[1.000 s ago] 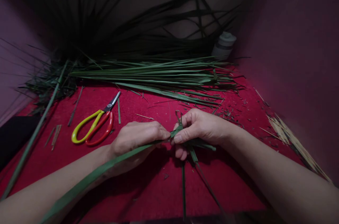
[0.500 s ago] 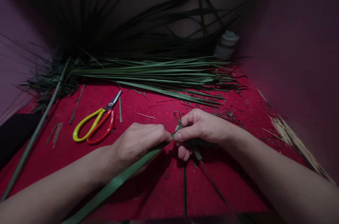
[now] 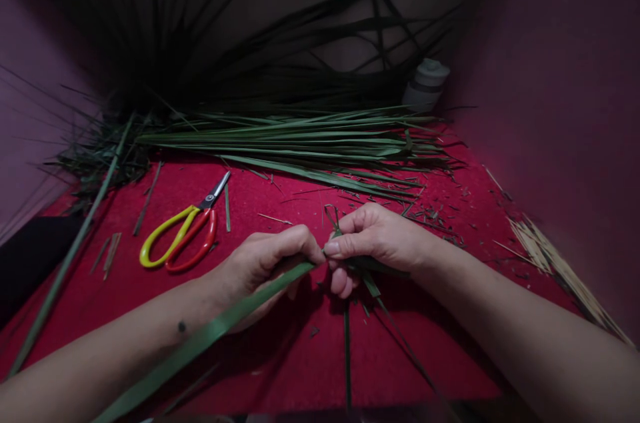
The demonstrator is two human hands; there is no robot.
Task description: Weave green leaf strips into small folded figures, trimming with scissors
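Observation:
My left hand (image 3: 275,263) is closed, pinching a long green leaf strip (image 3: 220,326) that trails down to the lower left over my forearm. Right beside it, my right hand (image 3: 363,243) is closed on a small folded leaf piece (image 3: 370,284), thumb on top. A thin loop (image 3: 331,215) sticks up from this piece, and narrow strands hang from it toward the table's front edge. Both hands' fingertips almost meet above the red cloth. Part of the folded piece is hidden by my right fingers.
Scissors (image 3: 193,233) with one yellow and one red handle lie left of my hands. Behind them stretches a pile of long green leaves (image 3: 300,143). A pale lidded container (image 3: 427,86) stands at the back right. Thin pale sticks (image 3: 560,269) lie at the right edge, near scattered leaf scraps (image 3: 433,219).
My left hand has rolled slightly, so its thumb side shows more, and the trailing strip has swung a little left across my forearm. My right hand keeps its grip almost in place.

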